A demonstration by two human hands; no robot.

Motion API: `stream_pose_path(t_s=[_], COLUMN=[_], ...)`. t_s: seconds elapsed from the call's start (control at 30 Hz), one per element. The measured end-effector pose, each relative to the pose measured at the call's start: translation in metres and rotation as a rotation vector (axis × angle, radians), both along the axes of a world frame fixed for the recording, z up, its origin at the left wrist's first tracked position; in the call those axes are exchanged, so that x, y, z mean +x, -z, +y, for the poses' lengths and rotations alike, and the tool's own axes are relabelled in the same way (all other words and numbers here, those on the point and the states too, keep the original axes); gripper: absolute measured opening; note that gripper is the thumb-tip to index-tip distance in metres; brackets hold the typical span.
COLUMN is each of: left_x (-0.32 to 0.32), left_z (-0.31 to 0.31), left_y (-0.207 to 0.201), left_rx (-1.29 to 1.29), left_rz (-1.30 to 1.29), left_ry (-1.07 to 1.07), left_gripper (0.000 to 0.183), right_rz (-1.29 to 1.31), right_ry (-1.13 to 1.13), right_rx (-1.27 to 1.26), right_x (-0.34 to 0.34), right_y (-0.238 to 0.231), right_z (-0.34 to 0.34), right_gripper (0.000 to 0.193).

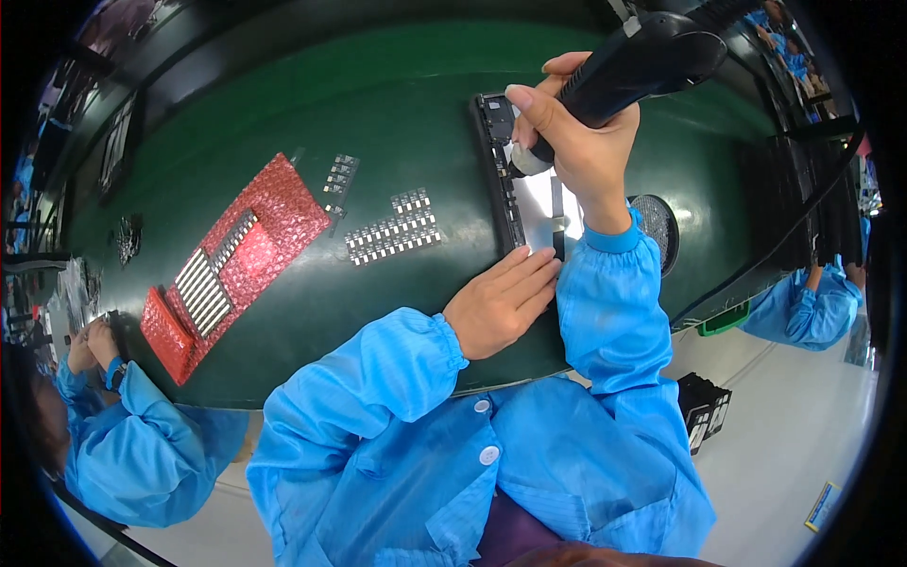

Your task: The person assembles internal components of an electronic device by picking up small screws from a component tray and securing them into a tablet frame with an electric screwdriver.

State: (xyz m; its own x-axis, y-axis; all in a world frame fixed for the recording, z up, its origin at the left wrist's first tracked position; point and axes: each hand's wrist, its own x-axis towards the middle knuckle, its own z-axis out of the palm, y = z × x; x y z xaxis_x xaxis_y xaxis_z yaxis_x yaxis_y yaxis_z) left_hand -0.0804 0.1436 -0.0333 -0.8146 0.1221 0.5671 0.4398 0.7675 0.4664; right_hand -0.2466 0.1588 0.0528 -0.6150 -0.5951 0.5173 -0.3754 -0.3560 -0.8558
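The right hand [597, 151] is raised above the upper part of the work area, with its forearm extended forward from the lower edge. Its fingers are wrapped around a black, thick-bodied handheld tool [645, 64], which is gripped at a slant, its narrower end directed down and to the left. The thumb is pointed to the upper left. Whether the tool's end is in contact with the surface beneath cannot be told.

The left hand [501, 302] is laid palm down, fingers together and extended toward the upper right; nothing is grasped by it. Its fingertips are rested at the lower end of a flat, rectangular, black-framed device with a shiny silver-white panel [537, 203]. The device is positioned lengthwise on the dark green worktop [378, 312], beneath the right hand and tool and just beyond the left fingertips.

To the right of the device, a round, black, mesh-like disc [661, 230] is partly covered by the right sleeve. To the left, small black-and-white rectangular pieces [392, 234] are laid out in rows. Farther left, silver strips [202, 293] are placed on a red bubble-wrap sheet [293, 194]. At the far left, a co-worker in a blue garment [142, 454] is seated.
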Motion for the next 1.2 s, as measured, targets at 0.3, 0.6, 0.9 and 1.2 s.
stream_pose_path(t_s=[0.3, 0.6, 0.9, 1.2], left_x=[0.000, 0.001, 0.001, 0.015], left_z=[-0.001, -0.001, -0.005, -0.074], left_y=[0.000, 0.000, -0.006, -0.137], left_rx=[-0.026, -0.054, -0.044, 0.520], left_rz=[-0.014, 0.006, 0.008, 0.194], left_ry=[0.004, -0.006, -0.004, 0.305], left_gripper=[0.034, 0.035, 0.036, 0.028], right_rz=[0.025, -0.069, -0.080, -0.044], right_ry=[0.011, 0.016, 0.001, -0.044], right_rx=[-0.021, -0.112, -0.086, -0.009], right_x=[-0.007, -0.006, -0.002, 0.003], right_y=[0.008, 0.010, 0.009, 0.002], right_z=[-0.005, -0.010, -0.012, -0.015], right_gripper=[0.028, 0.024, 0.025, 0.028])
